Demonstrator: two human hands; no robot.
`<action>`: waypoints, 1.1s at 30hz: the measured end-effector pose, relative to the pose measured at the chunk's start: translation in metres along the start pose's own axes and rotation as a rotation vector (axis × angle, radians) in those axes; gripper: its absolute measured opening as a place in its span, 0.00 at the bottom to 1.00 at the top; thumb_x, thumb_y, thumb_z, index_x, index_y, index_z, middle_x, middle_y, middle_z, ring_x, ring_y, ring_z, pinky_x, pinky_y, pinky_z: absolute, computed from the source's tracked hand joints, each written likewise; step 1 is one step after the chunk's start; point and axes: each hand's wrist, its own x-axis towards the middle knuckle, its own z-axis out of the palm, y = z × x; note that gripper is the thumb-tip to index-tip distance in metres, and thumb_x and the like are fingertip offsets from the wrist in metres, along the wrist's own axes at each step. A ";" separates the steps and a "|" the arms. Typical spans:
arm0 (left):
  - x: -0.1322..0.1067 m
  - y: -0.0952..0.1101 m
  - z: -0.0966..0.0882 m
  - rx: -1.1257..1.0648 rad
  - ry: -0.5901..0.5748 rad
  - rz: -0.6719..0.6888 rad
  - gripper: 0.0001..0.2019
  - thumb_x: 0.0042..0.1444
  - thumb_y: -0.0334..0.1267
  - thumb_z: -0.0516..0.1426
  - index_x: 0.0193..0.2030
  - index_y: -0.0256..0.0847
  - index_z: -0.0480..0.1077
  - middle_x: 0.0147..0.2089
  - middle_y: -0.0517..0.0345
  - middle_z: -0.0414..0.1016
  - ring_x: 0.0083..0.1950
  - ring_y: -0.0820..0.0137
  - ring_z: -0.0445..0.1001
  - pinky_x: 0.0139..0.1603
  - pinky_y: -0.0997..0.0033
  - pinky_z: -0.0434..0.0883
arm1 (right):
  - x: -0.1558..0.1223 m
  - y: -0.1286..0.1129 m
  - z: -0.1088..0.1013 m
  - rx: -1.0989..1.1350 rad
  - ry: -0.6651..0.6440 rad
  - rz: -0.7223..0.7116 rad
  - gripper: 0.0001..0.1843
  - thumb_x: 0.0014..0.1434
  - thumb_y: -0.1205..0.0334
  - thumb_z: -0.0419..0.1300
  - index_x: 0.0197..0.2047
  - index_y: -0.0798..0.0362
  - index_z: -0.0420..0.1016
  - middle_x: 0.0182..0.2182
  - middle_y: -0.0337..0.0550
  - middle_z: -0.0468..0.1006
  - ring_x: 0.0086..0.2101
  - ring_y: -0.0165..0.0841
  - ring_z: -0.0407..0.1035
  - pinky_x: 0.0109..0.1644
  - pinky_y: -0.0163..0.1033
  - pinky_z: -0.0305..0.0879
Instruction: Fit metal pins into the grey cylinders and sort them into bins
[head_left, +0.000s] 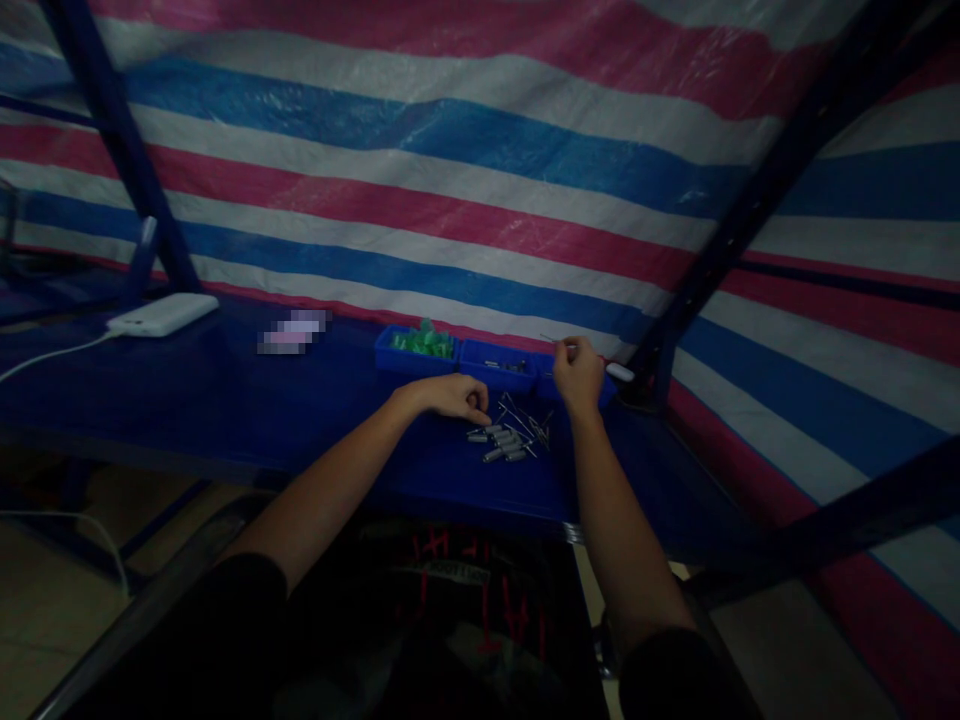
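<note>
My right hand (579,375) is raised over the right-hand blue bin (609,392), its fingers pinched on a thin metal rod (548,339) that sticks out to the left. My left hand (456,397) rests low over the table, fingers curled inward; whatever they hold, if anything, is hidden. Just beside its fingertips lies a pile of short grey metal cylinders (507,440). Several thin metal pins (534,427) lie crisscrossed behind and to the right of these cylinders.
Left of the right-hand bin stand a blue bin with small metal parts (498,382) and another with green pieces (415,362). A white power bank (163,314) with a cable lies on the blue table (300,400). Blue posts and striped sheeting (420,170) enclose the back.
</note>
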 end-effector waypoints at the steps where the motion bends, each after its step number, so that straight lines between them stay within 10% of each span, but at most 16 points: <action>1: 0.000 -0.001 0.001 -0.008 -0.036 -0.001 0.13 0.42 0.45 0.60 0.33 0.40 0.70 0.25 0.64 0.70 0.25 0.75 0.67 0.24 0.79 0.58 | 0.002 0.007 -0.002 -0.019 0.045 0.062 0.17 0.55 0.52 0.48 0.40 0.53 0.68 0.24 0.43 0.72 0.28 0.36 0.65 0.34 0.38 0.55; 6: 0.001 -0.008 -0.001 0.040 0.014 -0.019 0.08 0.44 0.32 0.56 0.34 0.39 0.71 0.28 0.61 0.73 0.27 0.75 0.69 0.25 0.79 0.60 | 0.003 0.016 0.000 -0.021 0.013 0.117 0.23 0.52 0.48 0.51 0.44 0.55 0.67 0.22 0.41 0.70 0.27 0.37 0.64 0.33 0.38 0.55; 12: -0.007 -0.007 -0.008 0.092 -0.010 -0.117 0.13 0.39 0.43 0.60 0.34 0.40 0.71 0.27 0.62 0.72 0.25 0.75 0.67 0.22 0.79 0.58 | -0.012 -0.018 0.015 0.097 -0.196 -0.099 0.19 0.54 0.49 0.50 0.42 0.53 0.69 0.20 0.38 0.68 0.23 0.33 0.62 0.29 0.36 0.54; 18: -0.006 -0.004 -0.002 0.157 -0.025 -0.134 0.06 0.42 0.29 0.53 0.28 0.39 0.70 0.26 0.62 0.72 0.26 0.74 0.67 0.23 0.79 0.58 | -0.029 -0.041 0.024 0.197 -0.425 -0.268 0.16 0.55 0.50 0.51 0.39 0.51 0.71 0.17 0.34 0.65 0.21 0.29 0.61 0.26 0.33 0.51; 33: 0.013 0.000 -0.001 -0.425 0.467 -0.023 0.13 0.60 0.42 0.42 0.35 0.37 0.63 0.26 0.61 0.64 0.26 0.75 0.64 0.30 0.75 0.64 | -0.027 -0.045 0.017 0.381 -0.500 -0.345 0.10 0.55 0.56 0.50 0.31 0.53 0.67 0.19 0.34 0.65 0.22 0.27 0.58 0.27 0.32 0.53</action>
